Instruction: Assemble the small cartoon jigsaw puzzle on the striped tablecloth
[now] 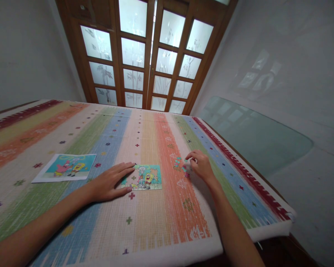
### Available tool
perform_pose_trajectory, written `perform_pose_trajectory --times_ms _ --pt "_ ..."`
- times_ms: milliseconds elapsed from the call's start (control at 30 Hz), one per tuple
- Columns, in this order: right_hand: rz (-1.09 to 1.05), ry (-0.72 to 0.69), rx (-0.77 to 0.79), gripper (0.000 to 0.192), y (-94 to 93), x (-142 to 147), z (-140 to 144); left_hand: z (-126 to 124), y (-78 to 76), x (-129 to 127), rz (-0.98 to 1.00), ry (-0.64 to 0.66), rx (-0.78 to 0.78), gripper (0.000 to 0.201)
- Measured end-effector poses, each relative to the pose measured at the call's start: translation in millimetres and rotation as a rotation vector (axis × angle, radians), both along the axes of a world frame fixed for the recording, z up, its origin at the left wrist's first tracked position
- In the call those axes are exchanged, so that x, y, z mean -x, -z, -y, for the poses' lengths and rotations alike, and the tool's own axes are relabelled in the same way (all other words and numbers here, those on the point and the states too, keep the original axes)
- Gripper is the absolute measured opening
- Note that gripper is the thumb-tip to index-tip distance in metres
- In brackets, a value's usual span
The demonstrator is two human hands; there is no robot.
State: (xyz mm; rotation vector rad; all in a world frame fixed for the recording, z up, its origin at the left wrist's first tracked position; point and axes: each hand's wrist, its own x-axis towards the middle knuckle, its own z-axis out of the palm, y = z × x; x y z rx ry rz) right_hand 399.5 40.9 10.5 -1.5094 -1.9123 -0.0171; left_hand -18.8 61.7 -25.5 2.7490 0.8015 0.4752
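Observation:
A partly assembled jigsaw puzzle (pixel 149 178) with a yellow cartoon sponge lies on the striped cloth, with bare gaps in its left and upper parts. My left hand (pixel 111 182) rests flat at its left edge, fingers apart, the fingertips touching the border. To the right of the puzzle is a small cluster of loose jigsaw pieces (pixel 178 162), teal and pink. Over the right side of this cluster, my right hand (pixel 199 165) has its fingers bent and drawn together. A teal bit shows by its index fingertip; whether it is gripped is unclear.
Left of my left hand lies a printed reference picture (pixel 69 167) of cartoon figures. The striped cloth (pixel 153 218) covers the table, its near edge hanging in front of me. Wooden glazed doors (pixel 150 55) stand beyond the table, with a white wall (pixel 281 74) at right.

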Motion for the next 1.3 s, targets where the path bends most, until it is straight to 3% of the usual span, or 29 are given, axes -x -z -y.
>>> perform_pose_trajectory --times_ms 200,433,633,800,1067,1300 --pt "0.084 0.049 0.212 0.028 0.0 -21 3 0 -0.7 0 -0.004 0.004 -0.014 0.062" --pt "0.215 -0.022 0.446 0.017 2.4 -14 6 0 -0.7 0 0.001 0.002 -0.018 0.062" --pt "0.230 0.021 0.512 0.023 -4.9 -27 8 0 -2.2 -1 -0.014 0.005 -0.030 0.062" --pt "0.119 -0.010 0.631 0.032 -3.8 -32 12 0 -1.3 0 -0.010 0.003 -0.033 0.062" --pt "0.093 -0.100 0.585 0.032 -1.3 -27 9 -1 0.8 1 -0.001 0.005 -0.032 0.062" --pt "0.125 -0.025 0.571 0.022 -1.4 -29 8 -2 1.6 1 0.004 0.006 -0.036 0.062"
